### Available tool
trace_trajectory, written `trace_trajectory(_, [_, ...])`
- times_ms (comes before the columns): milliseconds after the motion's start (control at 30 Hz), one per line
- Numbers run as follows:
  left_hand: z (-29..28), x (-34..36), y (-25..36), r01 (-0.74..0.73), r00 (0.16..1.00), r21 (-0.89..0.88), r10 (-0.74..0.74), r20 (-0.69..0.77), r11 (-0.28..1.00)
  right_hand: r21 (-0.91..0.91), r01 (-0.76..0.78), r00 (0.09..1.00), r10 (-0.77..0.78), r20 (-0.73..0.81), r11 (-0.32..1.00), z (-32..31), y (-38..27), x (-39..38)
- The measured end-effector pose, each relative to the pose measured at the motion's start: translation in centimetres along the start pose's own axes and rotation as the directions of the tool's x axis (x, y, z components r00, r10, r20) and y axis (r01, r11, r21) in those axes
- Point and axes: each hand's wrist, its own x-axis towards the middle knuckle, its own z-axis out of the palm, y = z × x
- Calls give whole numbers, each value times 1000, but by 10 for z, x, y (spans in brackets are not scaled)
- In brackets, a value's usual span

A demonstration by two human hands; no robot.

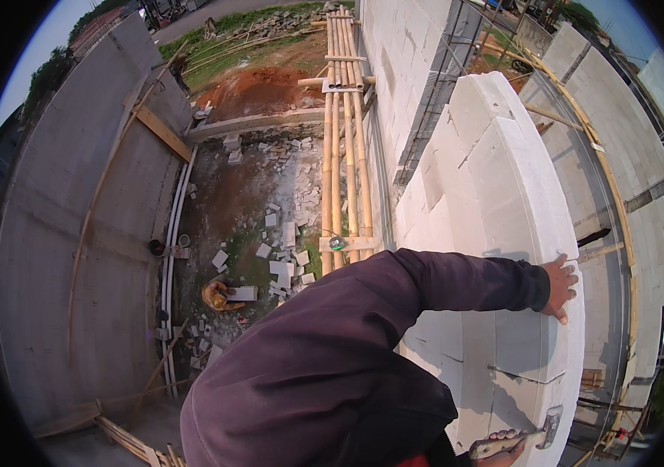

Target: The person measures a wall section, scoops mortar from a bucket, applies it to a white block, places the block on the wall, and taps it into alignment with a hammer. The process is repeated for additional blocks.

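My left hand point(560, 289) lies spread on the top edge of a wall of pale lightweight blocks point(530, 183), beside a joint between two blocks. The dark-sleeved left arm reaches across to it from my body. At the lower right, my right hand point(503, 451) is wrapped round the wooden handle of a hammer point(551, 426). The hammer's grey head rests on or just above the same wall's top, nearer the lower edge. A narrow toothed edge shows beside my dark clothing near the right hand; the rest of it is hidden.
Long bamboo poles point(345, 163) form a narrow walkway left of the wall, with a tape measure point(337, 243) on a crosspiece. Far below, another person point(219, 296) handles a white block among broken pieces. White pipes point(176, 226) run along the left wall point(75, 218).
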Motion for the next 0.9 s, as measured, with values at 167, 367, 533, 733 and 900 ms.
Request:
trace_trajectory(167, [-16, 31, -69, 106, 994, 21, -106, 39, 994, -289, 141, 981, -174, -88, 947, 38, 13, 1])
trace_trajectory(367, [-16, 32, -71, 105, 991, -41, -101, 82, 994, -449, 142, 960, -233, -153, 882, 75, 36, 8])
trace_trajectory(533, [12, 47, -79, 82, 997, -57, -82, 4, 995, -535, 120, 957, -241, -162, 836, 103, 51, 23])
trace_trajectory(733, [23, 46, -73, -24, 999, -41, 23, -32, 999, -589, 109, 939, -277, -203, 801, 116, 62, 25])
trace_trajectory(900, [21, 56, -79, -223, 967, -50, 228, 111, 973, -588, 125, 930, -300, -210, 799, 106, 50, 15])
